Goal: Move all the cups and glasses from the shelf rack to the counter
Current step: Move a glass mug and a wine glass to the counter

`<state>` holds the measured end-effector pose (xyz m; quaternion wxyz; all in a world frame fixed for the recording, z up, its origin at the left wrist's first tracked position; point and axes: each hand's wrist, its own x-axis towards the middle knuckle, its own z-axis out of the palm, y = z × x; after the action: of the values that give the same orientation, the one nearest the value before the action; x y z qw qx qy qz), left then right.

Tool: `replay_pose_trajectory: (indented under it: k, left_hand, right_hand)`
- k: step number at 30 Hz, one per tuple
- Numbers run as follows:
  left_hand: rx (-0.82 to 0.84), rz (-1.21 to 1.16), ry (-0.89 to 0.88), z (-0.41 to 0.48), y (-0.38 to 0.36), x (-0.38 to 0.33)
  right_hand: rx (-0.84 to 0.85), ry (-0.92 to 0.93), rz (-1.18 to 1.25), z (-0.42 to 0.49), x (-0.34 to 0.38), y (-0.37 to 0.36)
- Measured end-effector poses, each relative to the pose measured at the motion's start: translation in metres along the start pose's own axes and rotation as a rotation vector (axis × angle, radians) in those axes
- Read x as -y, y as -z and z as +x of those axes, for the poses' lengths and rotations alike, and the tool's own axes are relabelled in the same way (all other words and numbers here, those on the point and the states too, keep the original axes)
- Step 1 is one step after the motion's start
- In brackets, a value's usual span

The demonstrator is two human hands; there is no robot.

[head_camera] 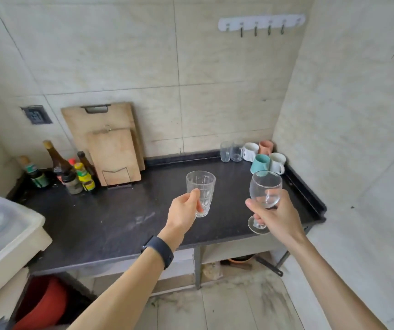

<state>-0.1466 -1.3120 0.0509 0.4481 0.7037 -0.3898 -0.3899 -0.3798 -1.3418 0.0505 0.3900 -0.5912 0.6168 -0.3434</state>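
Head view: a patterned tumbler (201,184) is held upright by the left grip (182,210), with fingers curled round its lower half, over the middle of the worktop (110,217). A stemmed glass (265,186) is held by the right grip (277,216), with fingers wrapped round the bottom of the bowl and the stem, tilted slightly, near the worktop's front right edge. A dark band (159,250) is worn on the left wrist.

In the back right corner, two clear glasses (231,151), two white mugs (250,151), a pink mug (266,146) and a teal mug (260,163) are grouped close together. Two boards (113,156) are leaned on the wall at the back edge. Bottles (72,173) are clustered in the back left corner. A hook rail (261,22) is mounted on the wall above.
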Motion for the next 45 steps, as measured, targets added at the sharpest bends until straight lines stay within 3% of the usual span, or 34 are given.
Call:
replay_pose_trajectory:
  k: [6,12,20,29,45]
  left_hand:
    - [0.054,0.012,0.055,0.099,-0.058,-0.009]
    - [0.017,0.003,0.158,0.2,-0.14,-0.014]
    - [-0.003,0.015,0.343,0.292,-0.232,-0.013]
    - [0.04,0.056,0.473,0.375,-0.298,0.03]
    - [0.116,0.13,0.455,0.454,-0.323,0.087]
  right_hand:
    - [-0.002,-0.06,0.04,0.111,-0.027,0.006]
    - [0.088,-0.025,0.063,0.252,-0.067,0.012]
    - [0.205,-0.136,0.019,0.387,-0.105,0.004]
    - [0.246,-0.286,0.034,0.473,-0.156,-0.043]
    - [0.115,-0.213,-0.03,0.537,-0.189,-0.102]
